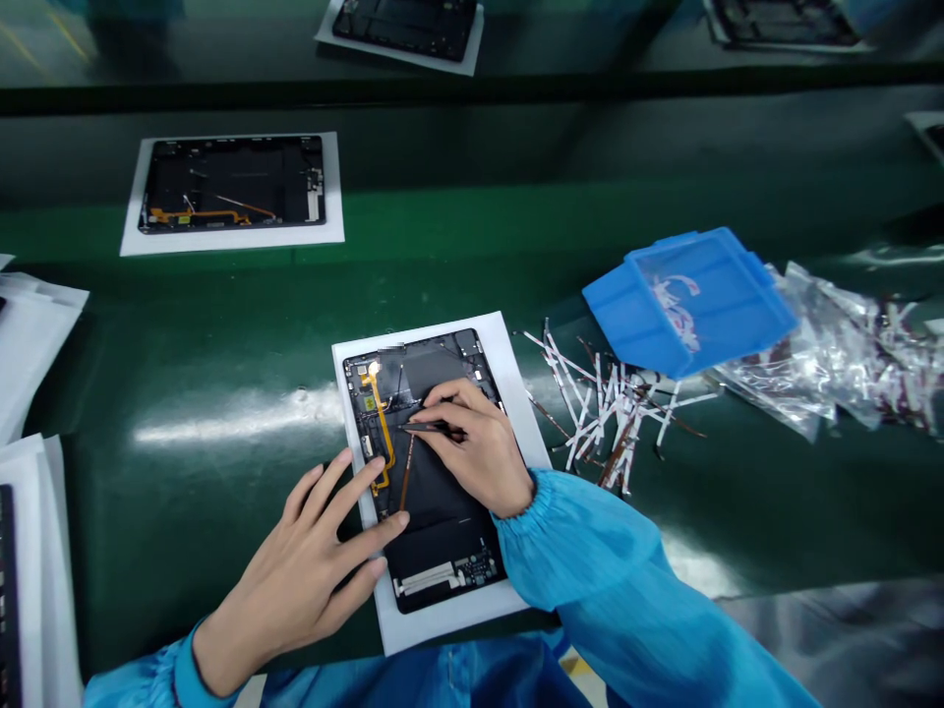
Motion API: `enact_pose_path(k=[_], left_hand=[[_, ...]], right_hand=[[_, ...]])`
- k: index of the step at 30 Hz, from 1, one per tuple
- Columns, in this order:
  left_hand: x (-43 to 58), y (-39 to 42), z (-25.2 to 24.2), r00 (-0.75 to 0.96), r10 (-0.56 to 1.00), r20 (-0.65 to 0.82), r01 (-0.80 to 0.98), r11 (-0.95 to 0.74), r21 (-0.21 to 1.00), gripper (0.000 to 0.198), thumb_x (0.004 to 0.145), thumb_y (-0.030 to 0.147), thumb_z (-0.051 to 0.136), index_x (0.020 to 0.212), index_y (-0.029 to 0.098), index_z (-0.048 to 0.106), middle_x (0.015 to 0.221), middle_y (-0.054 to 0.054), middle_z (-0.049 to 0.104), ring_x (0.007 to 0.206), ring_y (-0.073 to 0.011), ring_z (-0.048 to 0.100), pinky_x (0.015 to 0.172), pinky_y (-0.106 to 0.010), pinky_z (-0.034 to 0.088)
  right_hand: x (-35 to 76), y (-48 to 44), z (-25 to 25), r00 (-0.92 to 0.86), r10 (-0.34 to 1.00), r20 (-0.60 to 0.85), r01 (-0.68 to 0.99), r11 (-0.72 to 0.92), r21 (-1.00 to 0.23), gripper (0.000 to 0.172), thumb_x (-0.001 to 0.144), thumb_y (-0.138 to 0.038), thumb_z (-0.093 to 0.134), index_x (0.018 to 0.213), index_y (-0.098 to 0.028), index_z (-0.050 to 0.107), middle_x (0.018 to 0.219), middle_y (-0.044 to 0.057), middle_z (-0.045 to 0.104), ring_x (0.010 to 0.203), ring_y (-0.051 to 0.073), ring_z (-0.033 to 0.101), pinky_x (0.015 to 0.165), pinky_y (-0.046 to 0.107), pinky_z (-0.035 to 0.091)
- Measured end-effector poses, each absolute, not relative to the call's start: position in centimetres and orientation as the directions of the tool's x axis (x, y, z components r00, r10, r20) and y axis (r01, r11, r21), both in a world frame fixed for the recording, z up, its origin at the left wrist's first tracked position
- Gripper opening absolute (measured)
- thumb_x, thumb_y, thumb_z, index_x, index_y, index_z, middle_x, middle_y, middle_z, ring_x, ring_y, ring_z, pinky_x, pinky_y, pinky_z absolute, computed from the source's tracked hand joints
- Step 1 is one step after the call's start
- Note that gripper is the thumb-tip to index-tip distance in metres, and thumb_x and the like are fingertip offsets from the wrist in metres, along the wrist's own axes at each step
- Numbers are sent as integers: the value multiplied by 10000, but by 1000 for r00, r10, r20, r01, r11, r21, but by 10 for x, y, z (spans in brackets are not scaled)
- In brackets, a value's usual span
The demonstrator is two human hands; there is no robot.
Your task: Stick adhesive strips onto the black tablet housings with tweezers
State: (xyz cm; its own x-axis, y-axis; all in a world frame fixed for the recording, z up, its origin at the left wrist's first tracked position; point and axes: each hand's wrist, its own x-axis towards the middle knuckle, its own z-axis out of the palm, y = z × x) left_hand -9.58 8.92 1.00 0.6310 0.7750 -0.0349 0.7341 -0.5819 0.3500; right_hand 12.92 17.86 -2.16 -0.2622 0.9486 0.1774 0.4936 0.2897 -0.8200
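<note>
An opened black tablet chassis (pixel 435 536) lies on a white sheet (pixel 516 393) in front of me, with an orange flex cable (pixel 382 423) running down its left side. My right hand (pixel 476 442) rests on the chassis, fingers pinched round dark tweezers (pixel 428 427) whose tip points left toward the flex cable. A thin brown strip (pixel 405 477) lies just below the tweezers. My left hand (pixel 310 565) lies flat with fingers spread, fingertips pressing the chassis's left edge and lower part.
A second opened tablet on a white sheet (pixel 232 187) lies on the green belt (pixel 184 393) at the back left. To the right are scattered white and brown strips (pixel 605 403), a tilted blue tray (pixel 689 300) and clear plastic bags (pixel 848 354). White sheets (pixel 29 324) lie at the left edge.
</note>
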Motion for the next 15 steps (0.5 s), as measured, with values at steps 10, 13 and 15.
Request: enact_pose_path(k=[10, 13, 15], left_hand=[[-72, 96, 4, 492, 870, 12, 818, -467, 335, 420, 966, 363, 549, 1383, 317, 548, 1569, -141, 326, 1486, -408, 201, 1094, -581, 306], [-61, 106, 3, 375, 927, 3, 862, -350, 367, 392, 965, 300, 553, 1357, 308, 559, 1594, -137, 277, 1494, -415, 179, 1093, -624, 311], [-56, 113, 3, 296, 955, 2, 875, -271, 401, 365, 952, 253, 566, 1312, 312, 577, 1623, -107, 211, 1505, -414, 142, 1090, -650, 318]], right_hand=[[132, 178, -17, -284, 948, 145, 534, 282, -797, 144, 893, -125, 637, 979, -209, 717, 1057, 72, 612, 778, 156, 624, 681, 296, 565], [132, 177, -17, -290, 947, 136, 538, 279, -796, 178, 904, -126, 611, 1034, -206, 703, 1072, 83, 608, 788, 168, 631, 681, 310, 577], [132, 177, -17, -287, 948, 135, 543, 277, -793, 166, 907, -130, 605, 1011, -213, 704, 1074, 81, 610, 768, 165, 632, 685, 317, 584]])
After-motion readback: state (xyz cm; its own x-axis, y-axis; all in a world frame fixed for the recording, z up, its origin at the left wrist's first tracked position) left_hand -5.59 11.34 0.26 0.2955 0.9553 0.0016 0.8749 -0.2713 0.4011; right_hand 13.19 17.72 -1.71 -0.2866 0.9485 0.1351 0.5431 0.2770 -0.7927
